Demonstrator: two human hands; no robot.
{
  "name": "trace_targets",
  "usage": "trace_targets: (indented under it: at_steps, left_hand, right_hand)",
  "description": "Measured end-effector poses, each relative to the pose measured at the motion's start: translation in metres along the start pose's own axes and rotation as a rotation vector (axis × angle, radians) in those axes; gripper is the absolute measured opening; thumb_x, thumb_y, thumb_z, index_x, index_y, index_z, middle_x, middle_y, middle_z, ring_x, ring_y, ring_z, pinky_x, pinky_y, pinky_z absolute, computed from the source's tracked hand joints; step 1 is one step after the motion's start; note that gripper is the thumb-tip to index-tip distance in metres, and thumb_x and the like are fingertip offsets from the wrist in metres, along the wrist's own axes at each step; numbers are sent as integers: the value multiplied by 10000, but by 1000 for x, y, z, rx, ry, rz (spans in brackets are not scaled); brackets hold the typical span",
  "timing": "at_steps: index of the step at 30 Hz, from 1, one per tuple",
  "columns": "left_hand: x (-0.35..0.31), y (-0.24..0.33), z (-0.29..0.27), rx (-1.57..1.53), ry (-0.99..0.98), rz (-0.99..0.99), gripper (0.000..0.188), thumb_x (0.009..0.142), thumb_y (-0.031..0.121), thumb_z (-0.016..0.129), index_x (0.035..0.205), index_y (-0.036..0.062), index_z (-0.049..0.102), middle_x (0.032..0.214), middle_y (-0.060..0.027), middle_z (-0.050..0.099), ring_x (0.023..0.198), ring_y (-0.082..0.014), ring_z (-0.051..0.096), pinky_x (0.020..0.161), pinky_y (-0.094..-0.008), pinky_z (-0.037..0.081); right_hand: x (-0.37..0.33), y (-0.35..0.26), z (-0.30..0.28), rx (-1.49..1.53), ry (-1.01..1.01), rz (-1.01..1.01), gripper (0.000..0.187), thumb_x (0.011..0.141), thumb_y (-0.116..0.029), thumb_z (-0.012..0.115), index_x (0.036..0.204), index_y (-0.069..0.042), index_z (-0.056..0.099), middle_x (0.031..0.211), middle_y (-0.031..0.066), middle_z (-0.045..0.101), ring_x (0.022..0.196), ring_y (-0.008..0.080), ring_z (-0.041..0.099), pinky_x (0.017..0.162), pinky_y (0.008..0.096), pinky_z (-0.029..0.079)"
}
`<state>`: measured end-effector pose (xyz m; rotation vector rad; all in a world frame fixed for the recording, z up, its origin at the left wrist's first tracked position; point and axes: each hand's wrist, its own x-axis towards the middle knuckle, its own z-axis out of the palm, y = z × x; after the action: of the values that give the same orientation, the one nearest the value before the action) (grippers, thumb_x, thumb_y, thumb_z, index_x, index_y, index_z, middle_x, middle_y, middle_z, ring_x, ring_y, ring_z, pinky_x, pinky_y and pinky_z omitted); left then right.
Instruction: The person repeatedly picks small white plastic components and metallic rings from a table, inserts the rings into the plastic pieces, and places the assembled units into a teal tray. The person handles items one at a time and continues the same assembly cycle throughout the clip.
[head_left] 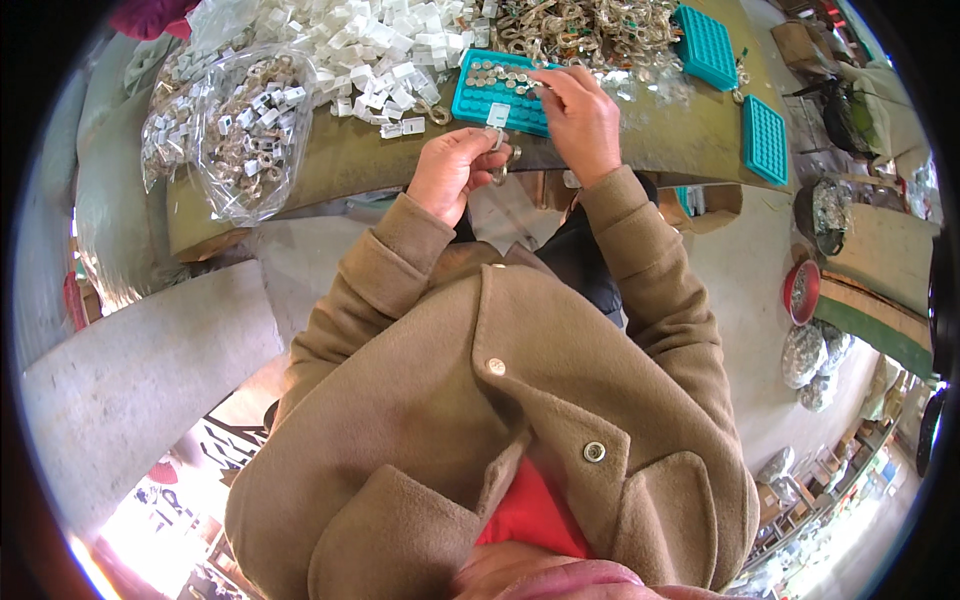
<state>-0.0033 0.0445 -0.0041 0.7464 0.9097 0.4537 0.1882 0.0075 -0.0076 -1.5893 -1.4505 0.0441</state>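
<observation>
My left hand [452,168] is closed on a small white plastic box [497,115] at the table's front edge. A beige coiled cord [505,168] hangs below its fingers. Over the right part of a teal tray [462,108], my right hand [585,118] has its fingertips pinched together; what they hold, if anything, is too small to make out. Round silver discs [500,76] sit in the tray's far pockets, left of those fingertips. A loose white box [402,128] and a small cord ring [439,115] lie to the left of the tray.
White plastic boxes [370,50] are heaped behind my left hand. Coiled cords [590,28] pile up behind the tray. A clear bag [250,130] of corded white pieces stands at left. Two teal trays [708,48] [765,140] lie at right. A red bowl [801,292] is on the floor.
</observation>
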Motion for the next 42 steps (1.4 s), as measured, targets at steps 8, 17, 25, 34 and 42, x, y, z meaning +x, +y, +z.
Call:
trace_targets:
  at_steps: [8, 17, 25, 34, 42]
  left_hand:
    - [0, -3, 1, -54, -14, 5, 192, 952, 208, 622, 1046, 49, 672, 976, -57, 716, 833, -81, 678, 656, -191, 537]
    - [-5, -5, -1, -124, -87, 40, 233, 955, 147, 602, 1133, -1, 631, 1043, -92, 702, 906, -115, 678, 756, -212, 564]
    - [-19, -3, 5, -127, -123, 74, 221, 948, 133, 612, 1123, 1, 641, 1038, -78, 698, 918, -107, 672, 751, -193, 552]
    - [-27, -15, 5, -36, -152, 119, 247, 927, 122, 649, 1134, -11, 655, 1029, -58, 687, 889, -93, 656, 757, -202, 541]
    - [-37, -24, 13, 67, -54, 386, 284, 901, 55, 666, 1172, -30, 652, 1048, -76, 694, 907, -116, 660, 783, -235, 552]
  right_hand:
    - [2, 13, 14, -173, -105, -55, 69, 840, -82, 607, 899, -105, 635, 857, 95, 597, 757, 339, 626, 644, 440, 507]
    - [8, 0, 1, -44, -38, -65, 107, 850, -40, 621, 951, -70, 635, 865, 101, 629, 754, 299, 638, 662, 385, 517]
    - [-28, -50, -15, 243, -66, 0, 110, 823, -17, 667, 926, -34, 633, 862, 98, 656, 754, 270, 649, 656, 332, 520]
    - [-48, -51, -9, 80, 13, -241, 161, 770, 10, 667, 904, -74, 635, 851, 68, 652, 791, 279, 622, 690, 356, 498]
    - [-47, -54, -19, 295, -182, 26, 170, 800, 37, 658, 931, -56, 602, 845, 50, 622, 783, 185, 613, 697, 311, 499]
